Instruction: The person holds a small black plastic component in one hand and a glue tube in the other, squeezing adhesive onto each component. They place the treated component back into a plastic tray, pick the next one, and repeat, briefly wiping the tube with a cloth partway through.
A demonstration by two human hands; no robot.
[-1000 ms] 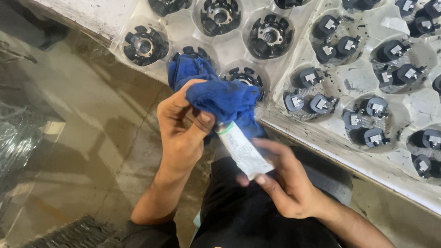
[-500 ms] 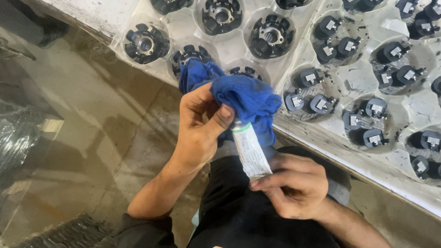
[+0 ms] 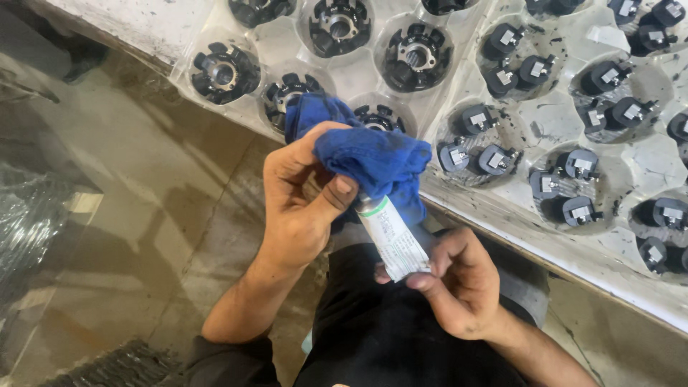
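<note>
A: Item one, nearest?
B: White tube (image 3: 393,239), tail pinched by right hand (image 3: 459,287), nozzle end buried in blue cloth (image 3: 362,147).
A: Cloth?
B: Bunched above the tube, clenched by left hand (image 3: 301,197), thumb beside the tube's neck.
A: Beyond the tube?
B: White moulded tray (image 3: 552,118) of black metal parts (image 3: 584,186); the cloth partly hides one, possibly touching.

White green-banded tube (image 3: 393,236) between hands

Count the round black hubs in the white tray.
7 hubs: three along the near edge, two partly behind the blue cloth; three in the next row; one cut off at top. Others may be hidden.
</note>
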